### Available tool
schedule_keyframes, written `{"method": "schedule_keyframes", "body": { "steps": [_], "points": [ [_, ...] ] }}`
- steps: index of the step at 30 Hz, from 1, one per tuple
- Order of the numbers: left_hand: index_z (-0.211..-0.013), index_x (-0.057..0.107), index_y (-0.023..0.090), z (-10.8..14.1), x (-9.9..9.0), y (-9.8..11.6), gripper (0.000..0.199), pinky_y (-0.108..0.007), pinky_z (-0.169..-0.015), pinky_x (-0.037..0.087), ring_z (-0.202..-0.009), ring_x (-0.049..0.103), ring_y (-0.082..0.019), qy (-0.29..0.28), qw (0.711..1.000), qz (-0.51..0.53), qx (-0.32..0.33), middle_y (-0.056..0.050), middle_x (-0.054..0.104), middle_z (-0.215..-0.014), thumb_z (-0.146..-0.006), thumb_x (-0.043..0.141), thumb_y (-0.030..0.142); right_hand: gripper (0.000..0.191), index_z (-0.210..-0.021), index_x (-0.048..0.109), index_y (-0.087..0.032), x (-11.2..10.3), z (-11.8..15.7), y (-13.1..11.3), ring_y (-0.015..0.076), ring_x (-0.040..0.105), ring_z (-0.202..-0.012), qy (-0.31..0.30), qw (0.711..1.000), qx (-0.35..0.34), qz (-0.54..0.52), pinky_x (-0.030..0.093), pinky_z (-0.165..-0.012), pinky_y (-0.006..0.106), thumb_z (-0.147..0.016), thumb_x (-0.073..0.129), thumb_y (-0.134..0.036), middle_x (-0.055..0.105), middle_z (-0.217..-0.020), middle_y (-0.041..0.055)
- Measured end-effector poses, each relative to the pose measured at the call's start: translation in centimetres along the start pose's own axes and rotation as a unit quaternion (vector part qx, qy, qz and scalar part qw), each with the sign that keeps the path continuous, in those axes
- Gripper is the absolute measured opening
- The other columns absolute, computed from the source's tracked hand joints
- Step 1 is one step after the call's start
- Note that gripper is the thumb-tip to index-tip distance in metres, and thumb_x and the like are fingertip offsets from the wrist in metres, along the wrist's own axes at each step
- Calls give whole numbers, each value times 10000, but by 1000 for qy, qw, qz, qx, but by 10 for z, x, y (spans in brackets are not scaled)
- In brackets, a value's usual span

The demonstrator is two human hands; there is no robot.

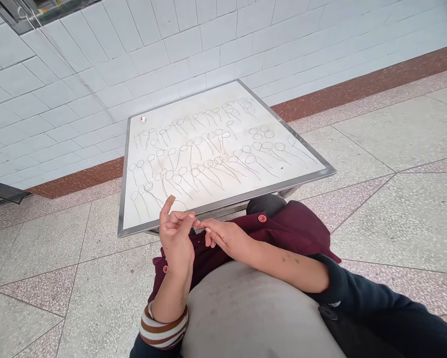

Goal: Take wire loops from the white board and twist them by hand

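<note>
In front of my body, my left hand [177,238] pinches a thin wire-like strand [196,219] between thumb and fingers; its index finger sticks up with a tan wrap on the tip. My right hand [226,237] is closed on the same strand, just to the right and almost touching the left fingertips. Whether it is wire or thread, I cannot tell. Both hands are at the near edge of a white table [223,94] with a metal rim. Across its top lie rows of thin dark looped strands [216,164], each a round loop with long tails.
A small white and red object [143,120] sits near the table's far left corner. Behind it stands a white tiled wall [193,44] with a brown base strip. Speckled stone floor [395,219] surrounds the table. A dark red garment [301,228] covers my lap.
</note>
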State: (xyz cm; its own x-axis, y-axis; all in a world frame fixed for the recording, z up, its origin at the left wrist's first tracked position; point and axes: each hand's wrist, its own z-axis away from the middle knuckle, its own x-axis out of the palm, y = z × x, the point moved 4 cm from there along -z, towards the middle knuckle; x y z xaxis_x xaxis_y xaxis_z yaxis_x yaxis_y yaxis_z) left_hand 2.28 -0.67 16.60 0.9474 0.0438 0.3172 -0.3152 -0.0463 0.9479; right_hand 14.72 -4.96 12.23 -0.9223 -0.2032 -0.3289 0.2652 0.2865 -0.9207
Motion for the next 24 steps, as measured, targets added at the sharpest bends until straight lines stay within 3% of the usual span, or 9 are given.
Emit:
{"method": "schedule_keyframes", "body": {
  "steps": [7, 14, 24],
  "points": [
    [-1265, 579, 237, 3, 0, 3, 558, -264, -726, 539, -580, 634, -85, 12, 999, -15, 28, 79, 579, -689, -742, 756, 153, 338, -1205, 502, -188, 4, -1, 2, 107, 581, -576, 23, 998, -5, -57, 511, -655, 256, -1039, 249, -340, 615, -713, -10],
    [-1264, 576, 227, 1, -3, 4, 566, -266, -676, 547, -568, 632, -96, 26, 999, -17, 34, 77, 566, -690, -735, 759, 150, 362, -1333, 421, -196, 8, 1, 2, 115, 596, -621, -9, 999, -8, -37, 514, -689, 271, -1035, 270, -334, 647, -782, 6],
    [-1275, 579, 219, -4, -11, 9, 605, -241, -672, 532, -592, 604, -85, 50, 998, -24, 38, 64, 600, -686, -705, 776, 163, 300, -1187, 506, -193, 8, 3, -3, 109, 622, -625, -20, 997, 14, -72, 514, -700, 269, -1031, 272, -296, 657, -771, 5]
  ]
}}
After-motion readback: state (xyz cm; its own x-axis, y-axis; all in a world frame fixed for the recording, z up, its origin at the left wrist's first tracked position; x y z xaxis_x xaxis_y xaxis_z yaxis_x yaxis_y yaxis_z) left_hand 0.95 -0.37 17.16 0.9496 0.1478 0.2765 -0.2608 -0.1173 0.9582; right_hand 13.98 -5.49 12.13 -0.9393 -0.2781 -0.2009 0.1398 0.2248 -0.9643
